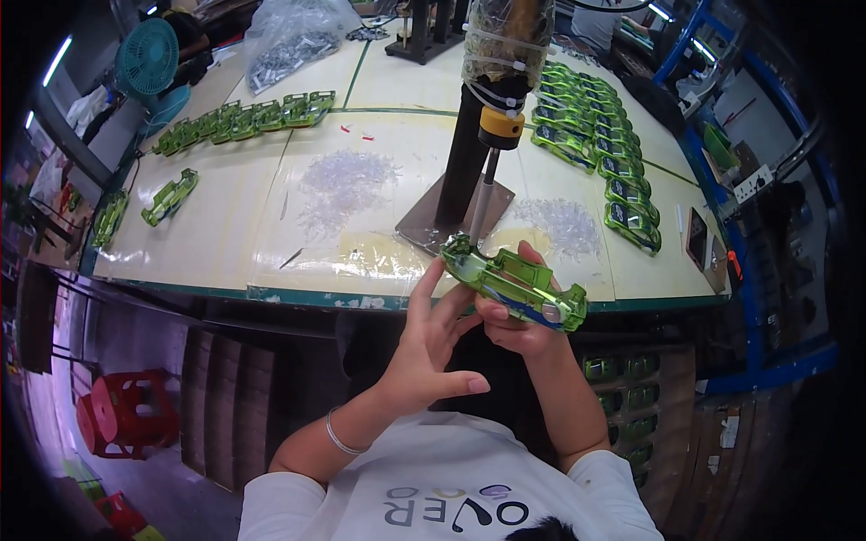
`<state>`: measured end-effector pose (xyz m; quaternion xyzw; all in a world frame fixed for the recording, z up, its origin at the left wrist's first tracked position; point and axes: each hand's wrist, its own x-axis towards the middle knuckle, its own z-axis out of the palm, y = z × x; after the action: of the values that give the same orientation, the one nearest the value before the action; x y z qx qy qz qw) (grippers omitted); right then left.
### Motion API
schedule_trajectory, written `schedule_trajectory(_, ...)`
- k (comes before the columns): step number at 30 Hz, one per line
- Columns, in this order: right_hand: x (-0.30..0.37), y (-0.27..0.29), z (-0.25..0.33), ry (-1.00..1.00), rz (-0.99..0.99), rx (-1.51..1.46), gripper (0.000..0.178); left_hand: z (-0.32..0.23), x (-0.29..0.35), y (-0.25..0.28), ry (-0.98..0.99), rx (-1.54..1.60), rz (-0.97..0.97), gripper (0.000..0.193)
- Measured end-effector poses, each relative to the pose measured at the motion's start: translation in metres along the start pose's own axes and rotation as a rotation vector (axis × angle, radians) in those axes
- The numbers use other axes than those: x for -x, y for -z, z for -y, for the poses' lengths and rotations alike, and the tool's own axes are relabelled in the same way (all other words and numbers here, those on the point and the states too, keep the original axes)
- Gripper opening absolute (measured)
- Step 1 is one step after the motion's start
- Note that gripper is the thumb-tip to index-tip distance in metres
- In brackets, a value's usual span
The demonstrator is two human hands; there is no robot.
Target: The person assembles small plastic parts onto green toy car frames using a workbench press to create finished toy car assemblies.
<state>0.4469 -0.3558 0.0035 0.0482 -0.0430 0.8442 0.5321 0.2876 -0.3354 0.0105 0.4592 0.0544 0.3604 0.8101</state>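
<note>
A shiny green toy car body shell (pixel 521 287) is held just over the table's front edge, its hollow inside facing up. My right hand (pixel 523 334) grips it from beneath and behind, thumb on the near side and fingers on the far side. My left hand (pixel 426 347) is open, thumb stretched away; its fingertips are at the shell's left end, and whether they press on it I cannot tell. A vertical tool with a yellow and black collar (pixel 502 128) drops its metal shaft (pixel 484 203) to the left part of the shell. The shaft's tip is hidden.
Small clear plastic pieces lie in two piles, left (pixel 343 185) and right (pixel 559 225) of the black stand's base plate (pixel 424 219). Green car shells stand in rows at left (pixel 244 122) and right (pixel 622 194). A phone (pixel 696 236) lies far right; a clear bag (pixel 298 45) sits behind.
</note>
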Motion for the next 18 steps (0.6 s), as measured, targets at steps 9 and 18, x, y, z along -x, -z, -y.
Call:
schedule_trajectory(9, 0.0024, -0.0031, 0.003, -0.031, 0.041, -0.037, 0.059, -0.0044, -0.0019, -0.0035, 0.005, 0.012, 0.045, 0.116)
schedule_trajectory(18, 0.0039, -0.0024, 0.0028, -0.05, 0.062, -0.055, 0.059, -0.0074, -0.0007, -0.0043, 0.025, -0.002, 0.057, 0.118)
